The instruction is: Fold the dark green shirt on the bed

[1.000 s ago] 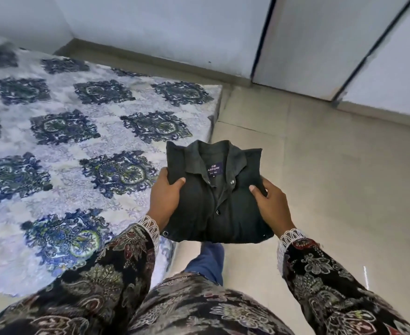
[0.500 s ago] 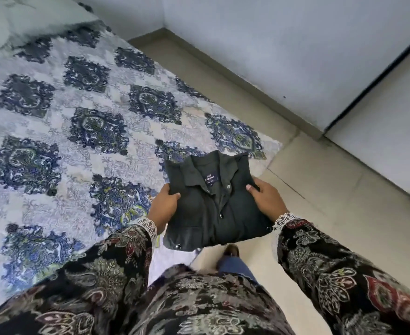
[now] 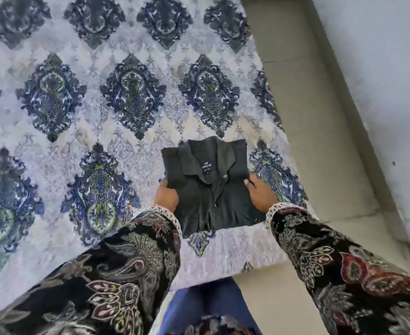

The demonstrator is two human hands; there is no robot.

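The bed [image 3: 83, 141] fills most of the view, covered in a pale spread with dark blue medallions; its right edge runs beside a strip of tiled floor [image 3: 320, 141] and a light wall [image 3: 380, 68]. The dark green shirt [image 3: 211, 187] is over the near right portion of the bed, inside the mattress edge. Whether it rests on the spread or is held just above it cannot be told from this view.

Step in hand: placement. The shirt is already a compact rectangle, collar uppermost and facing away from the person, button placket centred, brand label [image 3: 207, 165] visible inside the neck. Folding itself appears complete; what remains, by judgement, is to set the bundle flat and let go.

Next move: lower the bundle evenly so both side edges meet the spread together, then withdraw the fingers sideways from beneath without dragging the lower layers out. Uneven release could open the side folds.

The left hand [image 3: 167, 197] grips the left edge of the bundle, thumb on the top face, fingers curled under and out of sight. The right hand [image 3: 259, 192] grips the right edge likewise, thumb laid over the front panel, fingers hidden below. Both hands are closed on the cloth in a pinch, neither spread. The patterned sleeves [image 3: 332, 262] reach to the wrists.
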